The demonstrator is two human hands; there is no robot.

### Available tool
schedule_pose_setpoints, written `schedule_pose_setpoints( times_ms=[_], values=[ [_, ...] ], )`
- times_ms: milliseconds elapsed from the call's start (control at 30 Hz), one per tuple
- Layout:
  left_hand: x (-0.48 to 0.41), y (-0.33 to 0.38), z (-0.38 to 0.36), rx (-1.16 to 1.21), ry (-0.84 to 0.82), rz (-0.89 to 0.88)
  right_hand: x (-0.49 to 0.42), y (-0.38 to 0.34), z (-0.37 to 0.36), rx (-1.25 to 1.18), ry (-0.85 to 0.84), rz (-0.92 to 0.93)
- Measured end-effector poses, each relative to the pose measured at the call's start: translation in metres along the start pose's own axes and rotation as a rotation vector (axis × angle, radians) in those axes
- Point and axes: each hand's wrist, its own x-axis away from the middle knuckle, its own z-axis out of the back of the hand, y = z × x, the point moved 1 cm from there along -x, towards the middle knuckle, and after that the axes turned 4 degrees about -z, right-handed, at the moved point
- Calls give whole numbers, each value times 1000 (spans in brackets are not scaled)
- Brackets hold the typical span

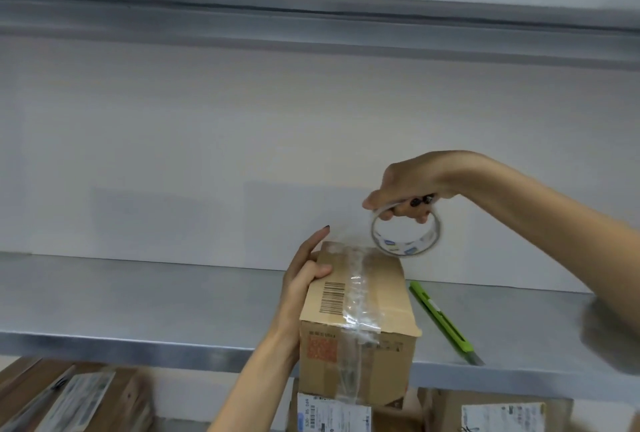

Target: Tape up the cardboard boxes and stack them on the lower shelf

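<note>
Fingers [313, 244] of the left hand [301, 282] are around the far left side of the cardboard box [391, 293]. One finger sticks up straight, and the thumb presses down on the top. I see the right hand [412, 185] up high, just past the far end of the cardboard box. Its fingers go through the hole of the tape roll [412, 251] and curl tight, with the thumb on the outside. A shiny strip of clear tape [356, 289] runs along the top and down the front side. The cardboard box hangs over the front edge of the metal shelf [138, 300]. I cannot tell if it rests on anything. A green cutter [441, 320] lies on the metal shelf just to the right, not touching it. More boxes [502, 414] with white labels sit lower down.
</note>
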Motion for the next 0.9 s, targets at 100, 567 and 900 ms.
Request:
schedule_pose_setpoints(
  times_ms=[100,567,900],
  values=[
    [1,-1,0,-37,-20,-41,1,14,3,96,-55,-62],
    [2,-4,3,-26,21,-66,-7,44,6,127,-300,-109],
    [-4,-6,8,-75,3,-69,-26,79,-33,-144,-349,-26]
  ],
)
